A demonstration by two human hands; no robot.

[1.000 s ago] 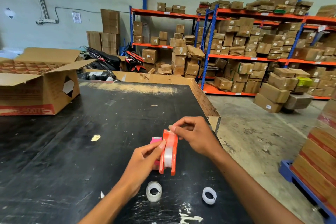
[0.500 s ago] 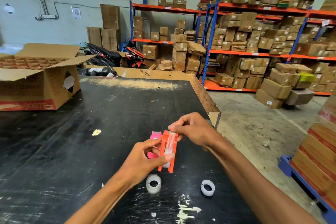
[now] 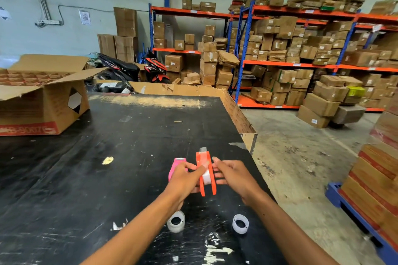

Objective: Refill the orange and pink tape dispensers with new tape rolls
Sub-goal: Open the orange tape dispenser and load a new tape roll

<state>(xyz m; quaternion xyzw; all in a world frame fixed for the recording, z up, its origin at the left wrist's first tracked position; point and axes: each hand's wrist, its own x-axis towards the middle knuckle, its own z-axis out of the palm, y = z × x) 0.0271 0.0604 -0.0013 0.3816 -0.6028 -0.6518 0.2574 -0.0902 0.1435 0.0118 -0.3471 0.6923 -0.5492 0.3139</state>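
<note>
The orange tape dispenser (image 3: 207, 175) stands upright on the black table (image 3: 120, 148) with a clear tape roll seated in it and a tape end sticking up at its top. My left hand (image 3: 185, 179) holds its left side, thumb across the front. My right hand (image 3: 231, 175) is just to its right, fingers spread and blurred, holding nothing. The pink dispenser (image 3: 175, 167) lies right behind my left hand, partly hidden. Two clear rings rest near the table's front edge: a tape roll (image 3: 176, 221) under my left forearm and a thinner one (image 3: 240, 223) to the right.
An open cardboard box (image 3: 41, 101) with a divider grid sits at the table's back left. The table's right edge (image 3: 247, 131) drops to concrete floor. Stacked cartons on a blue pallet (image 3: 361, 217) stand at far right. Shelving with boxes and motorbikes lie beyond.
My right hand has let go of the tape end at the dispenser's top and dropped to its right side, fingers open. The orange dispenser now stands on the table, still held by my left hand.
</note>
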